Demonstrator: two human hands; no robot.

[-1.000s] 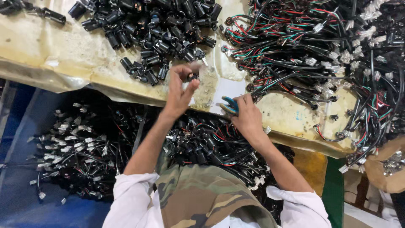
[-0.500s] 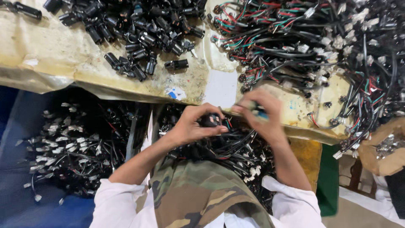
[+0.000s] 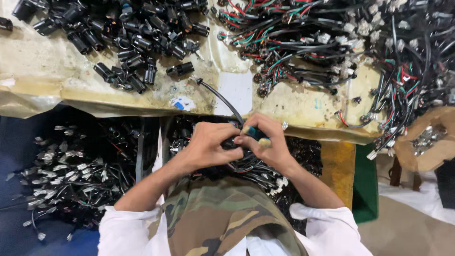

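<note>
Left hand [image 3: 208, 144] and right hand [image 3: 265, 142] pinch one thin black rubber cable [image 3: 222, 99]. It runs off toward eleven o'clock. The right also grips a teal-handled tool [image 3: 253, 132].

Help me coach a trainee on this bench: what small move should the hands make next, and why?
Probably press the small black connector fully onto the black cable: the left hand and right hand meet around it, and the cable's far end lies loose on the table.

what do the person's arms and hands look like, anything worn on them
Both forearms are bare, with white sleeves pushed up to about the elbows. The left hand wears no glove or ring that shows. The right hand is also ungloved; two fingertips look capped or stained yellowish-green. No watch or wristband is visible. A camouflage-patterned garment covers the front.
</note>
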